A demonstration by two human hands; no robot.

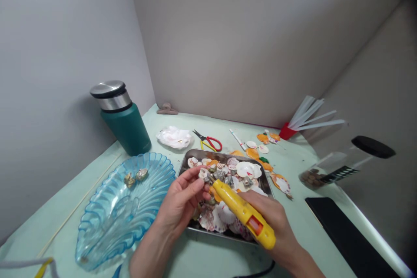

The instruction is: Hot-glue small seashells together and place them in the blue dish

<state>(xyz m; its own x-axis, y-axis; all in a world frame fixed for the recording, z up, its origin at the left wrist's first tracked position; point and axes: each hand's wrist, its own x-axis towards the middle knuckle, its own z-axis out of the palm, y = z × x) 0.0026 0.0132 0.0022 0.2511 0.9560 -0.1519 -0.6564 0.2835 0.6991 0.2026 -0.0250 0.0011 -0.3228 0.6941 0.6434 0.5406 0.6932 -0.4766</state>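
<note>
My right hand is wrapped round a yellow glue gun whose nozzle points up-left at a small shell. My left hand pinches that shell between its fingertips, just above a metal tray filled with several mixed seashells. To the left lies a blue shell-shaped glass dish with two small shells stuck near its upper rim.
A green flask stands at the back left. Behind the tray lie a white wad, red-handled scissors, a pen and loose shells. A red holder of glue sticks, a clear jar and a black phone are at the right.
</note>
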